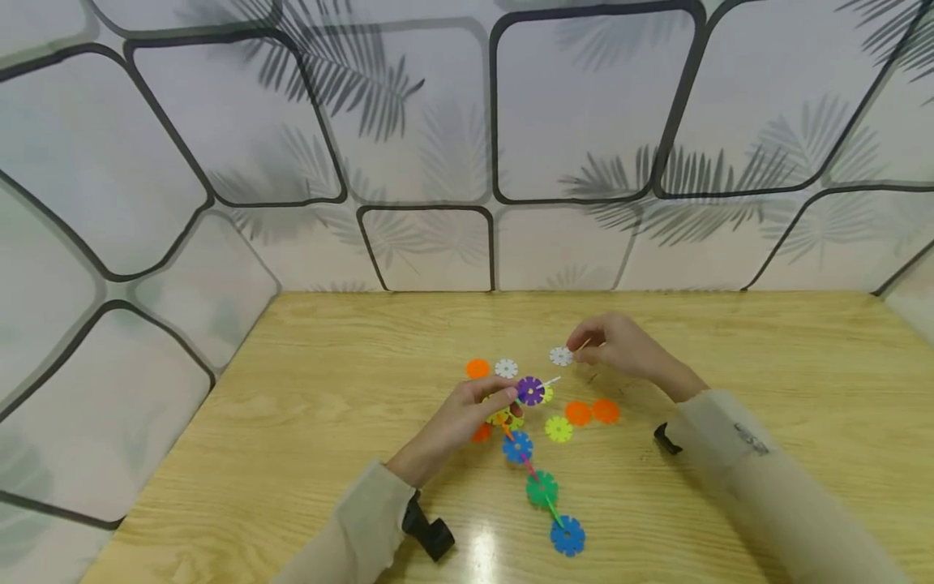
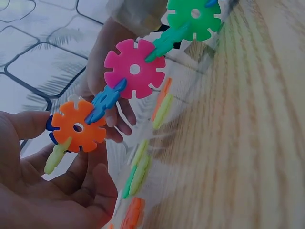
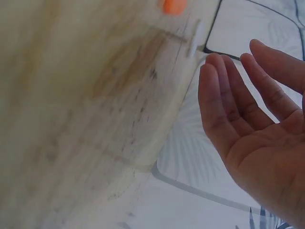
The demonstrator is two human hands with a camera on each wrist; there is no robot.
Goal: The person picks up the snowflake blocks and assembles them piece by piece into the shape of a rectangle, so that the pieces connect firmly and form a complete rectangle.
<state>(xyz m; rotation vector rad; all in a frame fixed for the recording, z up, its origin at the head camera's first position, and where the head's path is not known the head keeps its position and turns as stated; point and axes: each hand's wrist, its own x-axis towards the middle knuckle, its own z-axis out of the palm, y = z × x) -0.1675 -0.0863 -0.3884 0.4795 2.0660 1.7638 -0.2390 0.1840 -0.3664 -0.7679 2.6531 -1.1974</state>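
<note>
My left hand (image 1: 467,414) pinches one end of a chain of notched plastic snowflake discs, at its purple disc (image 1: 531,391). In the left wrist view an orange disc (image 2: 78,126) overlaps the fingers, followed along the chain by a pink disc (image 2: 135,69) and a green disc (image 2: 193,16). The far end, a blue disc (image 1: 567,536), points toward me. A white disc (image 1: 560,356) lies at the fingertips of my right hand (image 1: 620,349). In the right wrist view that hand's thumb stands apart from the loosely extended fingers, with nothing between them.
Loose discs lie around the left hand: a white one (image 1: 506,368), an orange one (image 1: 477,369), a yellow-green one (image 1: 559,429) and two orange ones (image 1: 593,411) on the right. The wooden table (image 1: 350,349) meets a patterned wall covering (image 1: 430,247) at its back edge.
</note>
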